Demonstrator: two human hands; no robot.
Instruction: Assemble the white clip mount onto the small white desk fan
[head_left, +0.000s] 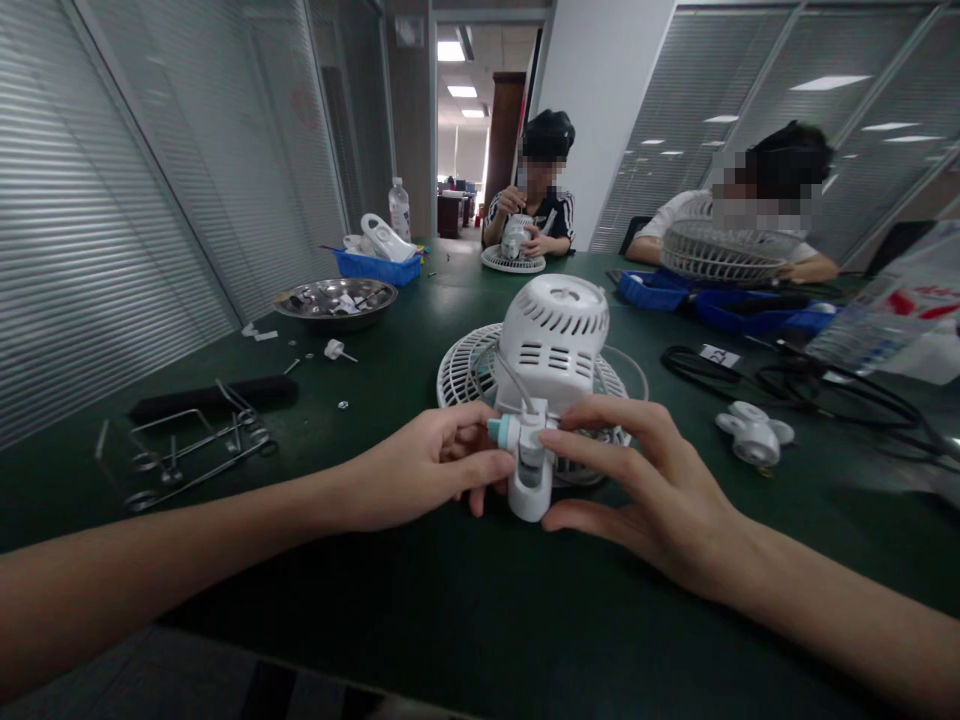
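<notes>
A white electric fan head [559, 335] lies on its round grille [461, 370], motor housing up, with a cable looped round it. Its pivot bracket [531, 500] points toward me. At the bracket's left side, my left hand [420, 470] pinches the light-blue knob [499, 432] between thumb and fingers. From the right, my right hand [660, 490] steadies the bracket, two fingertips on its upper part and the thumb at its lower end.
Left are a bent wire stand [187, 455], a black bar [217, 397], small screws and a metal bowl [337, 303] of parts. A blue tray [379, 268] stands behind. At right lie a small white part [754, 437] and black cables [847, 385]. Two people [540, 215] sit opposite with fans.
</notes>
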